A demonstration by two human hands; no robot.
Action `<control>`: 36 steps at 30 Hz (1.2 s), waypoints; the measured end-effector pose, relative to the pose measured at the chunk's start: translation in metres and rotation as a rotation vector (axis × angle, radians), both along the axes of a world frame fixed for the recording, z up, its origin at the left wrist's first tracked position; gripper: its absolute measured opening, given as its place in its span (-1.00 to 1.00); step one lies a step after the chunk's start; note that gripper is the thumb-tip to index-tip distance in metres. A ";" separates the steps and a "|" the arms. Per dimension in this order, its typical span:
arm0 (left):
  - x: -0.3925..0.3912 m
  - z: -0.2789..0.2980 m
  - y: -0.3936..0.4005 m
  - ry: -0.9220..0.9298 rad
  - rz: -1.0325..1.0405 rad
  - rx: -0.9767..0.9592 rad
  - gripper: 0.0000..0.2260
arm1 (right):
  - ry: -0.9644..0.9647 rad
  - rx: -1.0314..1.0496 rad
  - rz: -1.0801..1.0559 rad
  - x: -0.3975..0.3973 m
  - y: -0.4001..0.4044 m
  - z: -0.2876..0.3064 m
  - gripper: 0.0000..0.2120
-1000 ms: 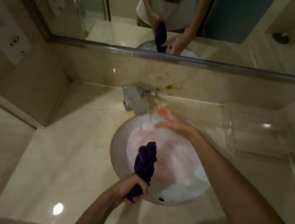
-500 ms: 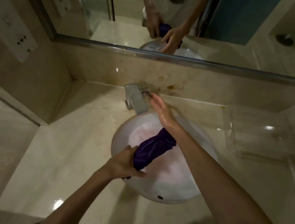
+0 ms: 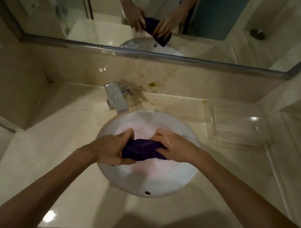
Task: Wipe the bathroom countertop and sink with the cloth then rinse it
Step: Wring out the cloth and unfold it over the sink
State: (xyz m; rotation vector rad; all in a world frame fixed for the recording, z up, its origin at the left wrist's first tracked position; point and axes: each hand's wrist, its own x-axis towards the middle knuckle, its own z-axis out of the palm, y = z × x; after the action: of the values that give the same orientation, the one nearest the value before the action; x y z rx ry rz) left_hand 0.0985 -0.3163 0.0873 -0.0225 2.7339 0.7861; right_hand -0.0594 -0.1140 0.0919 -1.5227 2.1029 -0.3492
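**A:** Where are the hands?

**B:** The left hand (image 3: 113, 147) and the right hand (image 3: 175, 147) are both over the basin, each gripping one end of a dark purple cloth (image 3: 142, 149). The left hand's fingers are curled round the left end, the thumb on top. The right hand's fingers are wrapped round the right end, and its skin shines wet.

**A:** And the cloth itself?

**B:** It is bunched into a thick roll stretched between the two hands, above the middle of the sink (image 3: 174, 188) — a round white bowl whose inside looks faintly pink. Whether the cloth touches the bowl I cannot tell.

**A:** What surrounds the sink?

**B:** A glossy beige stone countertop (image 3: 49, 158) runs around it. At the far rim stands a square chrome faucet (image 3: 116, 98), its spout pointing over the bowl. I cannot tell whether water is running. Brownish stains mark the stone behind and to the right of the faucet. A small dark overflow hole sits on the near wall of the bowl.

**A:** Anything else?

**B:** A clear tray (image 3: 239, 124) lies on the countertop to the right of the sink. Above the backsplash, a mirror (image 3: 224, 18) reflects both hands holding the same purple cloth — and the front of a light printed shirt.
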 end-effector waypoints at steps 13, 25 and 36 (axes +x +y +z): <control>-0.014 0.034 0.008 -0.400 0.107 0.685 -0.38 | -0.311 0.044 -0.221 0.009 -0.010 0.031 -0.87; -0.035 0.055 -0.018 0.112 0.078 0.186 -0.75 | -0.016 0.056 -0.189 -0.014 0.001 0.069 -0.81; -0.052 0.064 -0.012 0.202 0.155 0.156 -0.77 | -0.151 -0.083 -0.382 -0.034 0.047 0.070 -0.84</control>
State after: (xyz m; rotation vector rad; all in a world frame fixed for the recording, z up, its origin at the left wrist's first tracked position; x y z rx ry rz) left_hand 0.0470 -0.3288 0.1515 -0.1304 2.8762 1.0989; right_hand -0.0935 -0.0671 0.1617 -1.0903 2.2735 -0.6736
